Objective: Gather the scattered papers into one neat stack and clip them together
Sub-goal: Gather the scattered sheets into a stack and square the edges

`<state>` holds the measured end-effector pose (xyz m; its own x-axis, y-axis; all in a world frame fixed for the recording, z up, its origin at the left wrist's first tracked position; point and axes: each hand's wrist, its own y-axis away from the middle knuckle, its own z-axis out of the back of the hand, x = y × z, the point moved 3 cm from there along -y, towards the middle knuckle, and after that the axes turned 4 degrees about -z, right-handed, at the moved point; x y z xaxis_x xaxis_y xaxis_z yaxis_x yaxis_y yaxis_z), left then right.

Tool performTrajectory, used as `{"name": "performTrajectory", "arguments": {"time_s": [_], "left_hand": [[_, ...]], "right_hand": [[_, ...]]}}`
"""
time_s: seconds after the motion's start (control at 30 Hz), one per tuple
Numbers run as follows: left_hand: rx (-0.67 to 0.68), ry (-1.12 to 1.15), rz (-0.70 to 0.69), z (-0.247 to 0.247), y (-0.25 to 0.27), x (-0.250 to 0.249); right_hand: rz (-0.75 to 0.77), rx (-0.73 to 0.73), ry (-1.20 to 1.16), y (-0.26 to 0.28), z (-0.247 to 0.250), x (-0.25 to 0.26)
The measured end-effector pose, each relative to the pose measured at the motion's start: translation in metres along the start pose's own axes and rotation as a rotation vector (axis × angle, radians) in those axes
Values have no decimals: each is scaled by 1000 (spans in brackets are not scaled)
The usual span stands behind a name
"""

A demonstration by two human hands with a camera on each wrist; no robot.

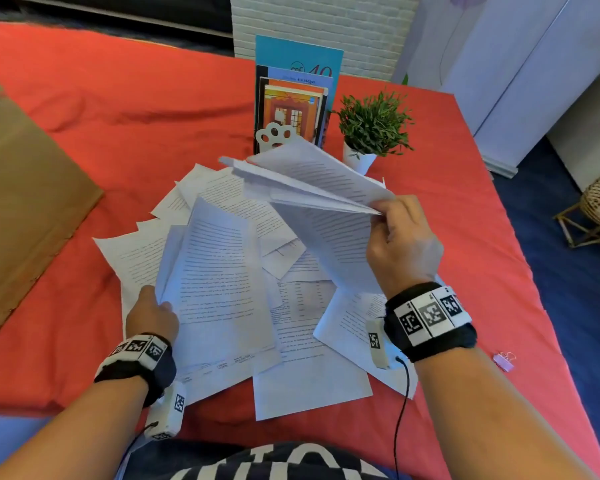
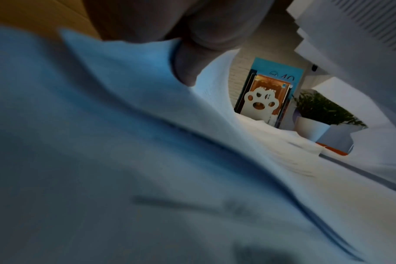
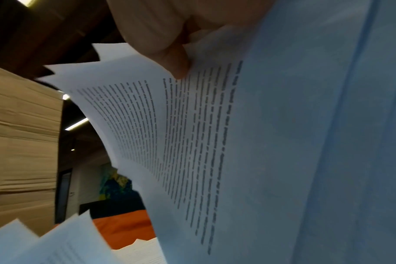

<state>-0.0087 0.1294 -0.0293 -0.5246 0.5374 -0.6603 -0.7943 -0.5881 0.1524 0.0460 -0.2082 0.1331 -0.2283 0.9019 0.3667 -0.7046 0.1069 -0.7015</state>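
Several printed white sheets (image 1: 302, 327) lie scattered and overlapping on the red cloth. My right hand (image 1: 395, 233) pinches a fanned bunch of sheets (image 1: 312, 181) by one corner and holds it lifted above the pile; the right wrist view shows my thumb on the printed sheets (image 3: 192, 142). My left hand (image 1: 151, 313) grips the left edge of a raised sheet (image 1: 219, 282), fingers under it; in the left wrist view that sheet (image 2: 102, 142) fills most of the picture. A small pink binder clip (image 1: 503, 361) lies on the cloth to the right of my right wrist.
A book stand with a white paw-shaped end (image 1: 274, 135) and upright books (image 1: 293, 98) stands behind the pile. Beside it is a potted plant (image 1: 371, 129). Brown cardboard (image 1: 25, 188) lies at left. The red table's (image 1: 464, 209) right edge drops to a blue floor.
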Motion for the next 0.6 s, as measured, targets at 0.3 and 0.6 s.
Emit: {"name": "performTrajectory", "arguments": {"time_s": [0.3, 0.6], "left_hand": [[-45, 166, -18, 16, -3, -7], [102, 284, -37, -3, 8, -28]], "right_hand": [[5, 23, -79, 1, -8, 18], [-668, 337, -507, 17, -51, -28]]}}
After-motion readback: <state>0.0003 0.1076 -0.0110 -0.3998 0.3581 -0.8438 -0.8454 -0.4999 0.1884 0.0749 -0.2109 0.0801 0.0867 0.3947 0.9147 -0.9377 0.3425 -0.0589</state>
